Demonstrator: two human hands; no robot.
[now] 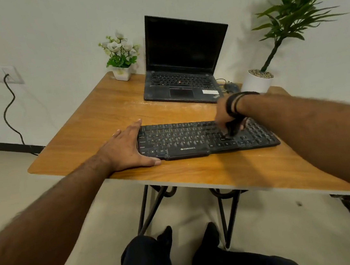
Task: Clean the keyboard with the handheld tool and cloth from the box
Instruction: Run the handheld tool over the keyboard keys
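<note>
Head view of a wooden table [107, 109] carrying the work. A black keyboard [192, 139] lies flat near the table's front edge, its long side roughly parallel to that edge. The left hand [126, 149] lies flat with straight fingers on the tabletop, pressed against the keyboard's left end, thumb running along its front left corner; it grasps nothing. The right hand [227, 116], blurred, reaches down over the right half of the keyboard with curled fingers closed round a small dark handheld tool [230, 131], whose lower end touches the keys; the tool's exact form cannot be made out. Dark bands [234, 104] circle the right wrist. Toward the table's back edge stands an open black laptop [182, 67] with a dark screen. A small white pot of white flowers [120, 54] occupies the back left corner; a larger white pot with a green plant [259, 81] stands at the back right corner, with a dark mouse [230, 86] between it and the laptop.
</note>
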